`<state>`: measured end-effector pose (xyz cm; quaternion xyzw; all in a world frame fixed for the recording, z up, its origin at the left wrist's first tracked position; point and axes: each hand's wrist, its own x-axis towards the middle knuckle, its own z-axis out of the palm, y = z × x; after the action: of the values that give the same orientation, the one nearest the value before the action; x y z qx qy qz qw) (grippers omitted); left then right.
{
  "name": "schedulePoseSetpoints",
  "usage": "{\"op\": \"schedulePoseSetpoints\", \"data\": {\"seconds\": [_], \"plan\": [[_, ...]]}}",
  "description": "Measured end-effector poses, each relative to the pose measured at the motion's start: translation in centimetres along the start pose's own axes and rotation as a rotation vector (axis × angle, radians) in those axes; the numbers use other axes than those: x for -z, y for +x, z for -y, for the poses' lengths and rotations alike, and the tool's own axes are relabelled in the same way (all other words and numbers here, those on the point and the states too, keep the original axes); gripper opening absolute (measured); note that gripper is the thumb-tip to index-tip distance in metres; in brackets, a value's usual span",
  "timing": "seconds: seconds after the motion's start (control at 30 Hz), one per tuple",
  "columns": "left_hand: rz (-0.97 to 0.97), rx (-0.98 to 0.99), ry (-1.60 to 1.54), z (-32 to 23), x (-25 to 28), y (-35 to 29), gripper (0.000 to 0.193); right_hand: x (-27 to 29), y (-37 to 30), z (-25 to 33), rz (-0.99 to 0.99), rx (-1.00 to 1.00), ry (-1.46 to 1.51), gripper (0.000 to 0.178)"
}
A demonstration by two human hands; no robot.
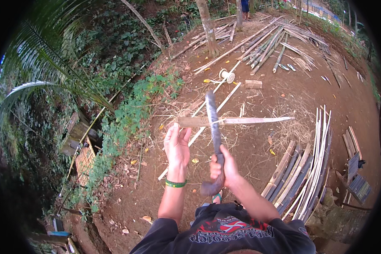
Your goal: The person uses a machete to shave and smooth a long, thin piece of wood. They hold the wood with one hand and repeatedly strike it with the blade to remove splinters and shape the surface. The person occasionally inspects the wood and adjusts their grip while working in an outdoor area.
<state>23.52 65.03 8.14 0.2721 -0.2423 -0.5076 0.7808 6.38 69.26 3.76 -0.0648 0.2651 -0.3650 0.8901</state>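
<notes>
My left hand (177,145) grips the near end of a flat bamboo slat (241,120), holding it level and pointing to the right. A green band sits on that wrist. My right hand (224,168) is shut on the dark curved handle of a long machete (213,122). The blade stands upright and crosses the slat about a third of the way along it. Thin pale shavings hang from the slat where the blade meets it.
Split bamboo slats (302,178) lie stacked on the bare soil at the right. Long bamboo poles (262,42) are piled at the back near a tree trunk (207,27). A white spool (227,75) and a wood block (253,84) lie beyond. Bushes slope down on the left.
</notes>
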Motion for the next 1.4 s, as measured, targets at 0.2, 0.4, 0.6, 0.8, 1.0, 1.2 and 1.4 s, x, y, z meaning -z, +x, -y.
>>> {"op": "schedulePoseSetpoints", "data": {"seconds": [0.2, 0.4, 0.6, 0.8, 1.0, 1.2, 1.4], "plan": [[0.024, 0.003, -0.012, -0.2, 0.3, 0.3, 0.01, -1.1, -0.3, -1.1, 0.182, -0.046, -0.024, 0.055], [0.05, 0.005, -0.005, -0.6, 0.8, 0.1, 0.012, -4.0, -1.8, -2.5, 0.203, -0.123, -0.075, 0.056], [0.053, 0.007, 0.003, -0.7, 0.6, 0.0, 0.012, -4.8, -2.1, -3.0, 0.213, -0.14, -0.078, 0.055], [0.033, 0.01, -0.026, 0.0, 0.6, 0.4, 0.01, -3.7, -1.6, -2.5, 0.197, -0.111, -0.046, 0.055], [0.019, 0.018, -0.04, 0.2, 0.3, 0.5, 0.01, -2.9, -0.9, -1.9, 0.216, -0.11, -0.022, 0.055], [0.044, 0.033, -0.066, 0.4, 0.7, 1.0, 0.009, -4.2, -1.4, -1.9, 0.246, -0.132, -0.064, 0.057], [0.078, 0.066, 0.014, 0.2, 1.6, 1.1, 0.016, -6.5, -2.7, -2.9, 0.267, -0.213, -0.15, 0.057]]}}
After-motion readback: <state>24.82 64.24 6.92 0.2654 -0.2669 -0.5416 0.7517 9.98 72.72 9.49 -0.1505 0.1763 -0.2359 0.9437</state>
